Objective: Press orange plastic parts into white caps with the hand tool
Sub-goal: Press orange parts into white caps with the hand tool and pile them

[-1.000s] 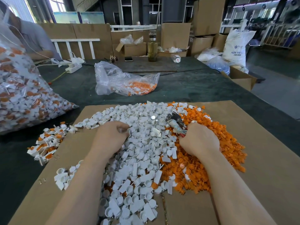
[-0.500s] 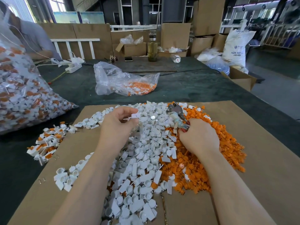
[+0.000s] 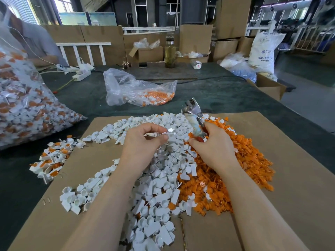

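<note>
White plastic caps [image 3: 159, 178] heaped in one big pile on a flat brown cardboard sheet [image 3: 299, 178], far too many to count. Orange plastic parts [image 3: 250, 165] in one pile touching its right side, likewise uncountable.

Far left: one large clear bag of white-and-orange pieces [image 3: 23, 109] on the dark green table cover [image 3: 226, 95]. Just right of it, one small heap of white caps with orange inserts [image 3: 52, 158] straddling the cardboard's left edge. Further right, at mid-table, one crumpled clear bag with some orange parts [image 3: 137, 91].

Left hand [image 3: 143, 147] above the white pile, thumb and fingertips pinching one small white cap [image 3: 167, 132]. Right hand [image 3: 215, 149] curled tight around the handle of one metal hand tool [image 3: 194, 116], its head pointing up and away, over the seam between the two piles.

Beyond: one tall glass bottle [image 3: 170, 55], stacked brown cardboard boxes [image 3: 195, 38], one white printed sack [image 3: 262, 51] at far right. A grey sleeve [image 3: 38, 42] at far left. Warehouse-like room, windows behind.
</note>
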Tool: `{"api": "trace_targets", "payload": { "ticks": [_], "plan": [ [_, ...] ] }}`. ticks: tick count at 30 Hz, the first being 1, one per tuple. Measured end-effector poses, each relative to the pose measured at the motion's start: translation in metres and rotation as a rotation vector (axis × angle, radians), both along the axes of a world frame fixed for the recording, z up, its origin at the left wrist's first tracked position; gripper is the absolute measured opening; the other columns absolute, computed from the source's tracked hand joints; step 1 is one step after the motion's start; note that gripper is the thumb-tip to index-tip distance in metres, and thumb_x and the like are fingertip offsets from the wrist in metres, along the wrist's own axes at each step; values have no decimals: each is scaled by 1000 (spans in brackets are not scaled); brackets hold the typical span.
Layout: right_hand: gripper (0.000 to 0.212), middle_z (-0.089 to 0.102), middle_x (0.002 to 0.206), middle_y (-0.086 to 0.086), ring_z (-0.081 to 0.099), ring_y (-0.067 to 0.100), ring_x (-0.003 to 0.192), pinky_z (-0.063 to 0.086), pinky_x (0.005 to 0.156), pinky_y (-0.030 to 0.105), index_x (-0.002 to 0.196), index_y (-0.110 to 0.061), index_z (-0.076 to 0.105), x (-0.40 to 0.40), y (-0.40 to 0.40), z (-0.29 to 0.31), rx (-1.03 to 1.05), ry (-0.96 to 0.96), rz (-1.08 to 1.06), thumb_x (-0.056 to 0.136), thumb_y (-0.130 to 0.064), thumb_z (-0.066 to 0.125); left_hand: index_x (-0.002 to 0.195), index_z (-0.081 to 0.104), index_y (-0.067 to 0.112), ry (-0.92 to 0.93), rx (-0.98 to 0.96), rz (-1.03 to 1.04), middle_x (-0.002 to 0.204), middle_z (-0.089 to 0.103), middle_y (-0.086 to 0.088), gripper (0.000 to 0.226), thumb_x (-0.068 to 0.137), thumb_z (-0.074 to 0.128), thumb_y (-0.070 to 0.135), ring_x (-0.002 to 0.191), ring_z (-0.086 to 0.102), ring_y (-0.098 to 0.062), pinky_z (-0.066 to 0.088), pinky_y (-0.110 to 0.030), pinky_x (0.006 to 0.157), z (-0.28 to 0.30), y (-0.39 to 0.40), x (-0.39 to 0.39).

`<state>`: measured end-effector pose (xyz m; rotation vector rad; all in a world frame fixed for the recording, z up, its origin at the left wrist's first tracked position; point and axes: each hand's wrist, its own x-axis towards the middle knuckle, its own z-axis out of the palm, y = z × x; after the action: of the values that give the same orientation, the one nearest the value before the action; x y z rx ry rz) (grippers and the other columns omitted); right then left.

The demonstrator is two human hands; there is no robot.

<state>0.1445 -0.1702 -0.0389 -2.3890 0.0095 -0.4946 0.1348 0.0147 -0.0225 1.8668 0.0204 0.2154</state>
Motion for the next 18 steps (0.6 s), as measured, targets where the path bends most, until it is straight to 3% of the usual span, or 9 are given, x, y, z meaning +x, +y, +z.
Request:
{"api": "trace_targets", "payload": {
  "ticks": [2,6,9,18],
  "plan": [
    [17,58,76,-10,53,10,69,37,53,26,79,-27,52,-1,1,1,42,-4,45,84,-28,68,77,73,34,3,10,-11,73,73,9,13,83,79,24,58,58,-12,53,-27,56,1,-2,0],
    [13,61,78,-7,56,13,70,47,60,33,86,-20,58,-3,4,4,109,-13,119,85,-27,69,86,69,28,-55,33,-76,74,73,10,11,86,75,19,65,66,-1,48,-10,58,3,-11,-3],
    [12,61,77,-6,56,15,70,48,61,33,88,-16,61,-5,6,6,144,-25,158,87,-26,68,94,71,32,-64,42,-98,77,74,13,17,89,71,15,70,68,4,51,-12,62,3,-16,-5],
    [15,63,76,-6,59,12,70,50,61,31,88,-15,64,-7,12,8,217,-76,149,88,-30,68,77,73,31,-126,6,26,77,71,5,13,84,76,21,62,60,-1,44,-8,54,3,-19,-5]
  ]
}}
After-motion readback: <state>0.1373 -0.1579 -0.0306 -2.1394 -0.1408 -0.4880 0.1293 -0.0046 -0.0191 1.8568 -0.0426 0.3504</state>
